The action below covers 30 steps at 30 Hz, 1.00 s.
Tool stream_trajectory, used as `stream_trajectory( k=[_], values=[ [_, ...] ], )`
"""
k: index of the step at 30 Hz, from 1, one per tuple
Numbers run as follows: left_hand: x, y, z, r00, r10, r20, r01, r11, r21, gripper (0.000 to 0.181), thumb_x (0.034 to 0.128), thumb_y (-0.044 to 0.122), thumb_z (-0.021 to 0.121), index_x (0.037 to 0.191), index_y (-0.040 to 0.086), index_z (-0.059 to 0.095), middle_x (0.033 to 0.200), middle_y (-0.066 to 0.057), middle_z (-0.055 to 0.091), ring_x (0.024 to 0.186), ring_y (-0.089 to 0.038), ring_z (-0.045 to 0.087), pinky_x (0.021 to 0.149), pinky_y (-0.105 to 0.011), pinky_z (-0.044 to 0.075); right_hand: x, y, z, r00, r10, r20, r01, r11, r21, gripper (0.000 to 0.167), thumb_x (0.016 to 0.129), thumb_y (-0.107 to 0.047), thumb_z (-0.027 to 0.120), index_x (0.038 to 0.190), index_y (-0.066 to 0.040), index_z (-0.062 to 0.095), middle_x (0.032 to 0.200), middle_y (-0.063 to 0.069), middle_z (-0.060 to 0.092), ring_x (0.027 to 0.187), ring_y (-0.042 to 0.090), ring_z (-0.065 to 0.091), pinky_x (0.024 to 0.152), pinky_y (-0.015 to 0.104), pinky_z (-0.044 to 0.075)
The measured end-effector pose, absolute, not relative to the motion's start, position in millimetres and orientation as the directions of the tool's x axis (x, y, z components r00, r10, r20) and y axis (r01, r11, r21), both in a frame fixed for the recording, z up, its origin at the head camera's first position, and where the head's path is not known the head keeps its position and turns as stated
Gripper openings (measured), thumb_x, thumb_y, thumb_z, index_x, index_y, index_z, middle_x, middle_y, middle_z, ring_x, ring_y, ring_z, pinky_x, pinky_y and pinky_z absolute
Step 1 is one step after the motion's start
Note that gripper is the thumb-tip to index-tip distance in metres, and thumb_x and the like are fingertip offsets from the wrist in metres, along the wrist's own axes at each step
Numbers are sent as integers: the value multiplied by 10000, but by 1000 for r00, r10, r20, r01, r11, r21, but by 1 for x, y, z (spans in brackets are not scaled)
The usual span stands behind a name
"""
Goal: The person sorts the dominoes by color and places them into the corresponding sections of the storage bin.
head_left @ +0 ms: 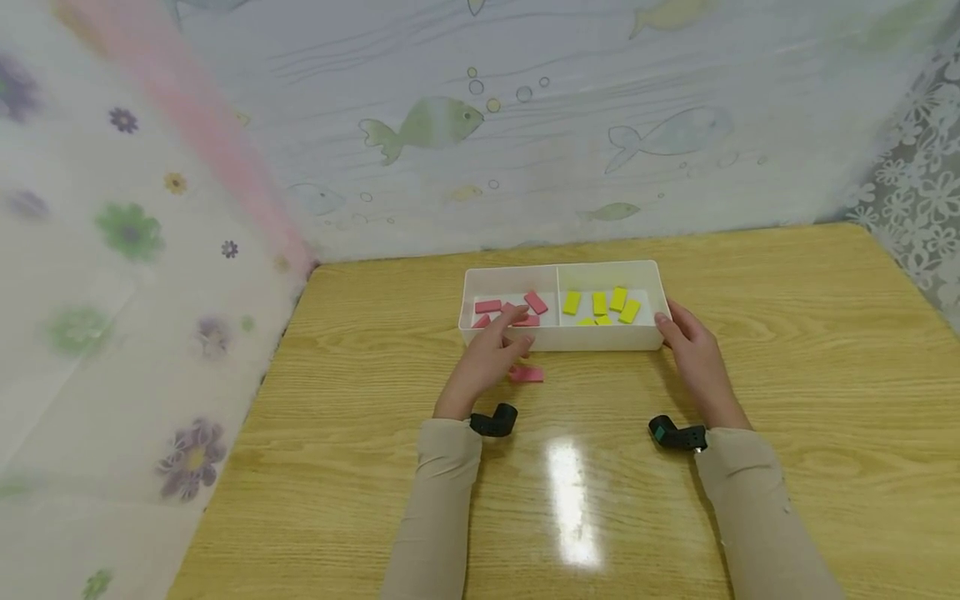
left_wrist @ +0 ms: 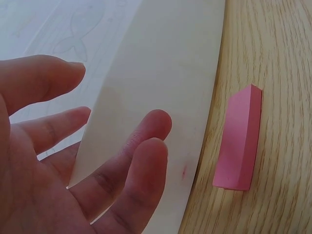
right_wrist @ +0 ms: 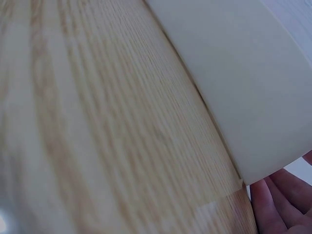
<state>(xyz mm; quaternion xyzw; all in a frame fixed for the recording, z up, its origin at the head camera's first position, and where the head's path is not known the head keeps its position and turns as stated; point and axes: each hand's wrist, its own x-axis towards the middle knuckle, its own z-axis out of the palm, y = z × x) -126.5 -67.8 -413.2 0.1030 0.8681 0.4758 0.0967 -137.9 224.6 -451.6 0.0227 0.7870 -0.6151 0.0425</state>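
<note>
A white two-part box stands on the table, several pink blocks in its left compartment and several yellow blocks in its right one. My left hand reaches over the front wall on the pink side, fingers loosely bent and apart. Nothing lies between thumb and fingers in the left wrist view. One pink block rests on the wood just before the box, separate from that hand. At the box's right end my right hand holds the corner, thumb at the rim, fingers along the end wall.
The wooden table runs back to a fish-printed sheet. A flower-printed sheet borders its left side. Each wrist carries a small black camera, the left camera lying close over the table.
</note>
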Motion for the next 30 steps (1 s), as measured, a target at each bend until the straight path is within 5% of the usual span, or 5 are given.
stream_trajectory(
  k=[10,30],
  values=[
    [-126,-70,-412,-967,253,-15,98,428,898,371,919,343,476,1286,348,422,1260,8,481,862,-230,599,662,-420,485,-137,224,-452,-995,-10,-96,90,246,-965,680,880,-544,388,1426,-171,231,1436,49,267,1243,250,341,1008,436,267],
    [-126,-73,-406,-945,317,76,190,344,920,318,913,352,479,1076,104,592,1022,-109,587,863,-277,591,776,-447,467,-136,223,-449,-995,-8,-98,94,239,-967,693,877,-547,391,1426,-157,229,1434,58,272,1236,251,349,1009,430,267]
  ],
)
